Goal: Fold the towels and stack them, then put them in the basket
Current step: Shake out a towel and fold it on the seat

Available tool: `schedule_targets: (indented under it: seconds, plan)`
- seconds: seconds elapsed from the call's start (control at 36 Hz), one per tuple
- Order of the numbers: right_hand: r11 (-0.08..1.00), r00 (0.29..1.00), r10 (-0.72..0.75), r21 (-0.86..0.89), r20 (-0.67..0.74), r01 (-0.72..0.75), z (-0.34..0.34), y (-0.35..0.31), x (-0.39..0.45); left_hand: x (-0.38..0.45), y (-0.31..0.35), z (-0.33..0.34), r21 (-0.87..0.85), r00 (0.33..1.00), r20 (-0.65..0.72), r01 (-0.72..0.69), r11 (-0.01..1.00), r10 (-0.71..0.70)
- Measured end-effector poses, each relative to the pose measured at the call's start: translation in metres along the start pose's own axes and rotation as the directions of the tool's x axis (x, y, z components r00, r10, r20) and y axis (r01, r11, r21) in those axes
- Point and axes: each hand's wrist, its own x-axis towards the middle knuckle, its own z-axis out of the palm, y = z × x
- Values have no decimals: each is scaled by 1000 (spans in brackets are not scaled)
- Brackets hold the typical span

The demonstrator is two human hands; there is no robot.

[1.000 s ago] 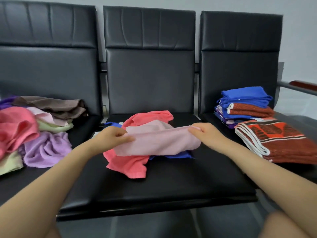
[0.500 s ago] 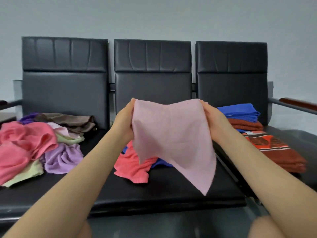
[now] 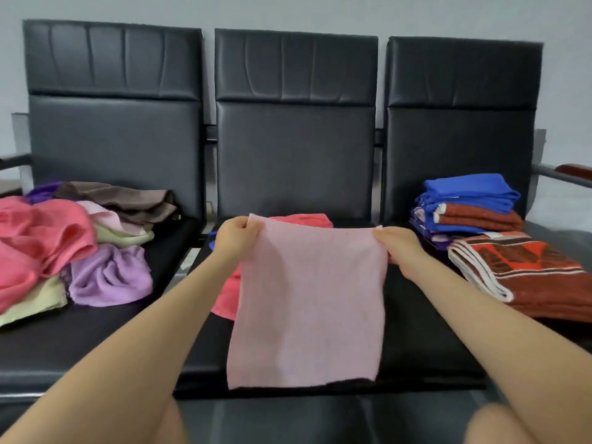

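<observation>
In front of me: a bench of three black padded seats (image 3: 294, 161) joined in a row, each with a tall backrest in two stitched panels, upper panel creased. Leather-like surface, slightly glossy. Dark metal crossbars link the backrests at the gaps. Right end: a grey metal armrest (image 3: 563, 174) with a reddish-brown wooden top, running toward the near right. Left end: another dark armrest (image 3: 14, 161), only partly in view. Behind the bench, a plain pale grey wall (image 3: 288, 9). Near edge of the middle seat runs straight across, below it dark floor, blurred.
</observation>
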Motion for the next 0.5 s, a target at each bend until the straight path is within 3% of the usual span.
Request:
schedule_targets:
  seconds: [0.22, 0.39, 0.5]
  plan:
    - [933, 954, -294, -228, -47, 277, 22, 21, 27, 30, -24, 24, 378, 979, -98, -127, 917, 176]
    - [836, 984, -169, -522, 51, 171, 40, 38, 40, 41, -48, 33, 511, 999, 28, -34, 859, 23]
    - [706, 957, -276, -656, 91, 266, 47, 37, 29, 39, -41, 36, 556, 992, -7, -100, 825, 125]
